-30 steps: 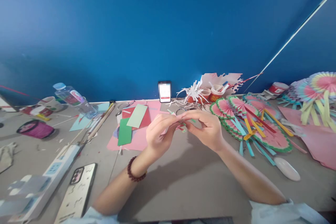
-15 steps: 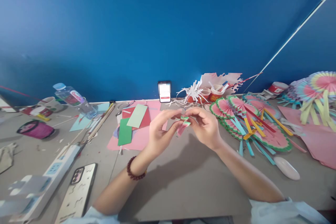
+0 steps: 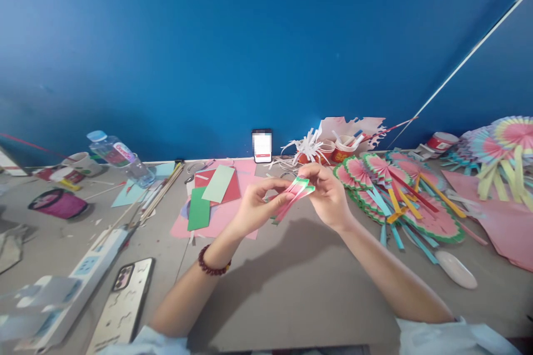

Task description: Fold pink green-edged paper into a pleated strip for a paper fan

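Note:
A pleated paper strip, pink with white and green at its ends, is held up above the table between my hands. My left hand pinches it near the middle, thumb in front. At the strip's upper right end, my right hand has its thumb and fingertips closed on the green-edged folds. The folds sit partly spread, and the strip tilts up to the right. Fingers cover part of it.
On the left lie a power strip, a phone, a water bottle and sticks. Coloured paper sheets rest behind my left hand. Finished watermelon-pattern paper fans and a white mouse are on the right. A lit phone leans on the wall.
The pleated paper has turned, so more of its pink folds and green edges show. My left hand has shifted its grip lower along it, while my right stays at the upper end.

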`<control>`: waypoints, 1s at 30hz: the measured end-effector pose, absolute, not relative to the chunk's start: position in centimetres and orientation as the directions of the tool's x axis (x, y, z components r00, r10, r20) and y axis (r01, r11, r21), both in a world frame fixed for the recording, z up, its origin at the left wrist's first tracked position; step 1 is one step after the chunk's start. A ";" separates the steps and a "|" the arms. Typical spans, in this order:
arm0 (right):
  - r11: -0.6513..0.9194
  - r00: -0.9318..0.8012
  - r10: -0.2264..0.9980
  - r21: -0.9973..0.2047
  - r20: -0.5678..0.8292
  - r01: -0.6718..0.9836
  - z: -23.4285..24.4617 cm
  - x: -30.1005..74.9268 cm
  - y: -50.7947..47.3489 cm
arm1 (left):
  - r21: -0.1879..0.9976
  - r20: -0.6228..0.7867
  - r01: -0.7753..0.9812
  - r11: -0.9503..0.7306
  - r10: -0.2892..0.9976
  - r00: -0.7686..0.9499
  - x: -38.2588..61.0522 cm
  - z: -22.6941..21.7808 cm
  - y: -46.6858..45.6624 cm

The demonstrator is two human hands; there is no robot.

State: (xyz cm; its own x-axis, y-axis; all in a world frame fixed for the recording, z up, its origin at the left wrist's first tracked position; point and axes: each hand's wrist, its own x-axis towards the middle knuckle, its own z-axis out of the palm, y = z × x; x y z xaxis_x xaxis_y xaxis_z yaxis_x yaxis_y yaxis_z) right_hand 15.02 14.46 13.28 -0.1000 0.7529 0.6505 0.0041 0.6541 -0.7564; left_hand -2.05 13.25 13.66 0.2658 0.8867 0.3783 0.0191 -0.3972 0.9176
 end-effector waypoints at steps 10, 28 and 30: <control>0.640 -0.163 0.752 -0.767 0.638 -0.048 13.4 15.2 14.8 | 0.912 0.400 -0.019 -0.409 0.878 0.263 -2.1 13.7 13.3; 0.798 -0.165 0.583 -0.524 0.795 0.297 14.3 14.9 14.2 | 0.675 0.691 0.223 -0.703 0.709 0.140 -2.5 14.8 13.0; 0.809 -0.165 0.560 -0.492 0.812 0.321 14.5 14.6 14.0 | 0.655 0.712 0.220 -0.723 0.688 0.138 -2.4 14.9 13.0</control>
State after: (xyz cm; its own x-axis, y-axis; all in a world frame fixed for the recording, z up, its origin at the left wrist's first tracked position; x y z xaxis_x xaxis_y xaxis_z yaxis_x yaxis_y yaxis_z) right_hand 14.59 14.01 14.50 -0.1646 0.5595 0.8123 0.3205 0.8092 -0.4924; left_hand -2.44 13.00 14.89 0.1383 0.6880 0.7124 0.2200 -0.7227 0.6552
